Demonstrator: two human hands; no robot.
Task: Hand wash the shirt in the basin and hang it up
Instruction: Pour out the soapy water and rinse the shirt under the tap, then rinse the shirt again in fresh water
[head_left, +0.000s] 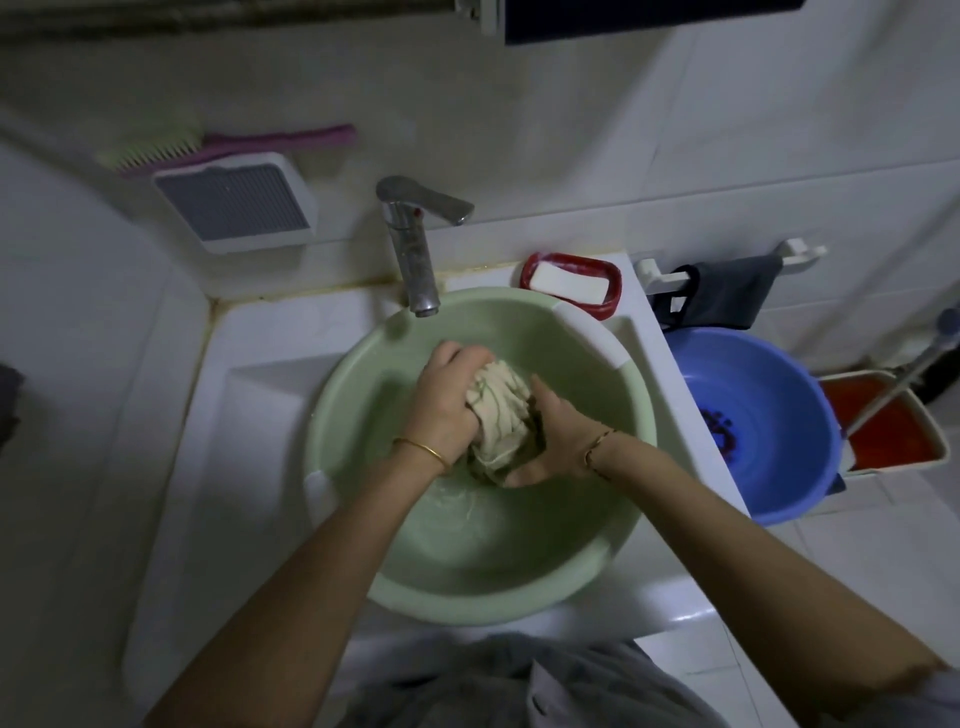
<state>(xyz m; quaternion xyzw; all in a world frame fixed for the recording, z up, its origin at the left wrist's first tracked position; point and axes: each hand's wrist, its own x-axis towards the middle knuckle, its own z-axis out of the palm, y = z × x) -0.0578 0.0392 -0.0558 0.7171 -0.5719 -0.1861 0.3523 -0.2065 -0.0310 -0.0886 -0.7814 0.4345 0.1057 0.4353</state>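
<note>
**Dim tiled washroom**

I see white tiled walls (727, 130) and a white sink counter (171, 415) carrying the green basin (519, 587), with a blue basin (769, 395) to its right. Left hand (447, 405) and right hand (556, 441) clench the wadded shirt (498, 415) over the green basin's middle.

L arm (311, 566) & R arm (737, 540), both bare, come in over the near rim of the basin (457, 610) & meet over its middle. L hand (449, 400): back up, knuckles toward far rim, fingers curled over the top of the shirt (498, 410). R hand (556, 436) just right of it, thumb up, fingers wrapped round the bundle's near side. Cloth squeezed btwn both palms. Thin bangle (421, 448) on each wrist.
</note>
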